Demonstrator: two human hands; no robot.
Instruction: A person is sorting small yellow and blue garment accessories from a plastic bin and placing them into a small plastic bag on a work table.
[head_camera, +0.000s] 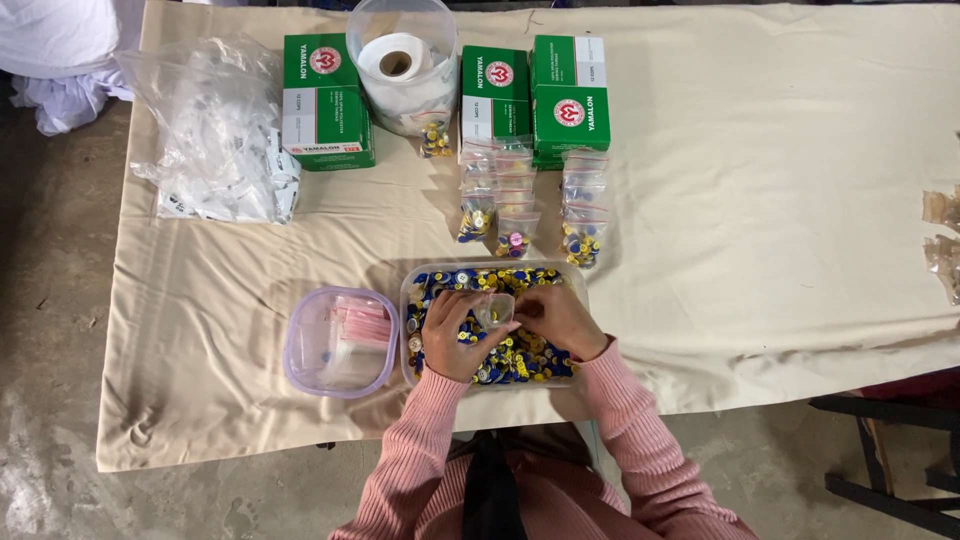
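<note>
1. The left hand (452, 335) and the right hand (560, 318) meet over a clear rectangular plastic tray (578, 285) heaped with small blue and yellow buttons (520, 358), near the front edge of the desk (780, 250), which is covered in a cream cloth.
2. Between them is a small clear plastic zip bag (494, 310) – the left hand's fingers are curled around its left side, the right hand's fingers are closed on its right edge, and the bag sits just above the buttons.
3. Just left of the tray stands a clear lilac-rimmed plastic container (340, 342) with empty pink-striped zip bags inside.
4. Beyond the tray lie three short rows of filled little zip bags (515, 205) of buttons, leading back towards green-and-white cardboard boxes (568, 100).
5. Between the boxes is a clear round tub (402, 62) holding a white paper roll – a crumpled clear plastic sack (215, 130) lies at the far left corner
</note>
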